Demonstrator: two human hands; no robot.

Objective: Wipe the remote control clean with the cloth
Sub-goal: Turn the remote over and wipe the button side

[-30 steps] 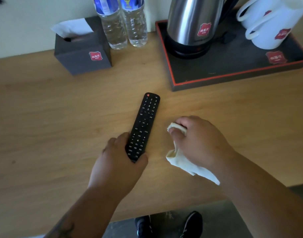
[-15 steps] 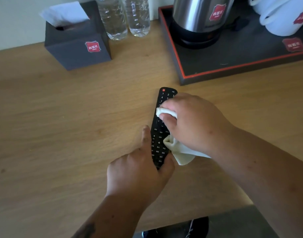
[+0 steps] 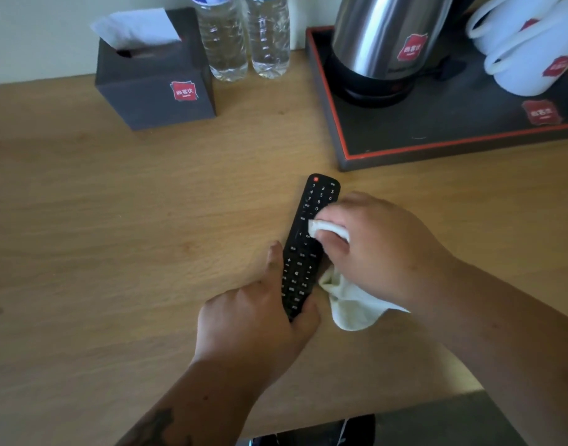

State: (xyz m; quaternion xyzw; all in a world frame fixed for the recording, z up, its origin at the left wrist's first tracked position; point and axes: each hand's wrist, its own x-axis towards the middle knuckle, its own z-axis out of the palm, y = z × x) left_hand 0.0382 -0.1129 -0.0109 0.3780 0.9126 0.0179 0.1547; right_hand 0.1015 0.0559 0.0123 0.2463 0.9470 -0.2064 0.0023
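A light wooden desk (image 3: 115,252) stands against a pale wall (image 3: 34,33), dark floor (image 3: 453,423) below

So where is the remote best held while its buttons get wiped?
Probably by its near end, from the near-left, as the left hand does now. The remote lies flat, long and narrow, pointing away across the table; pinching its narrow sides there steadies it and leaves the upper keypad free for the right hand and cloth.

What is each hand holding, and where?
Left hand grips the remote at its near end; right hand pinches the bunched cloth against its middle.
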